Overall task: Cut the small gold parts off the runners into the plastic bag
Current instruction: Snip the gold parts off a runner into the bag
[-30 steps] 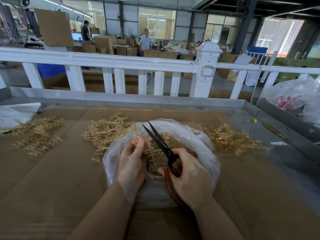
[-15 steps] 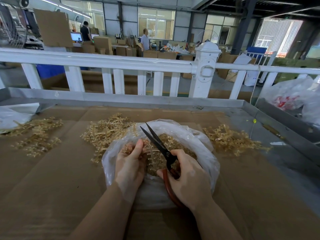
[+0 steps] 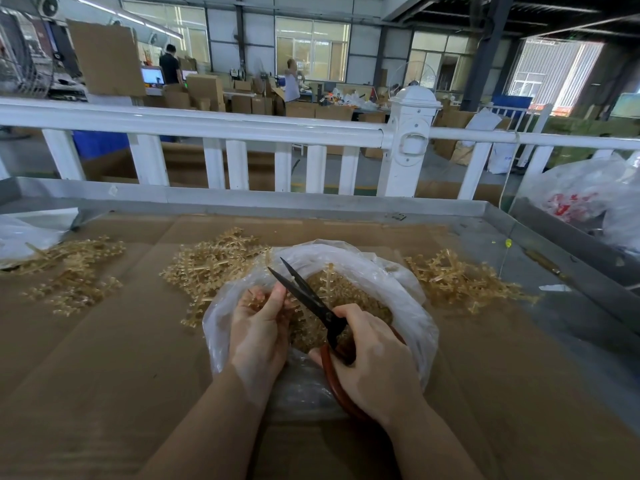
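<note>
Over the plastic bag [image 3: 412, 306], the left hand [image 3: 258, 327] pinches a gold runner [image 3: 254, 301] just left of the parted scissors [image 3: 304, 292], gripped by the right hand [image 3: 370, 358], blades angling up-left across it.

Only two forearms and the hands show, entering from the lower edge of the head view. Both forearms are bare right down to the bottom of the frame; no sleeve or cuff reaches into view. The left hand [image 3: 258, 336] wears no glove, and no ring, watch or strap shows on it or its wrist. The right hand [image 3: 375, 367] is likewise ungloved, its wrist plain, with no band or jewellery to be seen. Fingernails, where visible on the left thumb, look short and unpainted.
</note>
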A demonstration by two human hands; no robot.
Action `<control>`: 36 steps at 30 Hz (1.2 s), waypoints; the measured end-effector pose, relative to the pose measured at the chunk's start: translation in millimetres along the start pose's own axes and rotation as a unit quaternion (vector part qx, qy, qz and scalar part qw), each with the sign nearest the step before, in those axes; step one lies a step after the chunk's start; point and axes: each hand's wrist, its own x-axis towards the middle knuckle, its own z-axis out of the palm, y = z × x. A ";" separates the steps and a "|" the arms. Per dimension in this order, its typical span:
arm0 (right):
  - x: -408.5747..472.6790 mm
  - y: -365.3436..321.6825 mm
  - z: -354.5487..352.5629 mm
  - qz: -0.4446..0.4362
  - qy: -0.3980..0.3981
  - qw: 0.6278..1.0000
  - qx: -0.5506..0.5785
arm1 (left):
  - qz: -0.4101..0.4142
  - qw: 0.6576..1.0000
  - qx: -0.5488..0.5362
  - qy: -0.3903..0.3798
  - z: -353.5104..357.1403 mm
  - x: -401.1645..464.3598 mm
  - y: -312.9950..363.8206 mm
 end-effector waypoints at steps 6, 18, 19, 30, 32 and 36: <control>1.2 -0.4 -0.4 0.001 0.007 1.000 0.015 | 0.003 1.000 0.015 -0.015 2.5 -3.8 0.5; 3.0 -0.2 2.3 0.000 0.000 1.000 0.021 | 0.016 0.998 0.046 -0.030 1.2 -0.9 -1.7; 3.1 -0.4 2.5 0.002 0.000 1.000 0.015 | 0.016 0.998 0.053 -0.034 0.6 -0.1 -2.5; 4.3 1.5 2.3 0.016 -0.011 1.000 0.001 | 0.019 0.994 0.108 0.007 0.2 3.0 -8.6; 4.2 1.8 1.5 0.015 -0.002 1.000 -0.002 | 0.017 0.995 0.095 -0.009 1.4 1.8 -7.9; 5.9 2.8 0.0 0.010 0.004 1.000 -0.019 | 0.001 0.996 0.083 -0.030 3.8 2.5 -6.2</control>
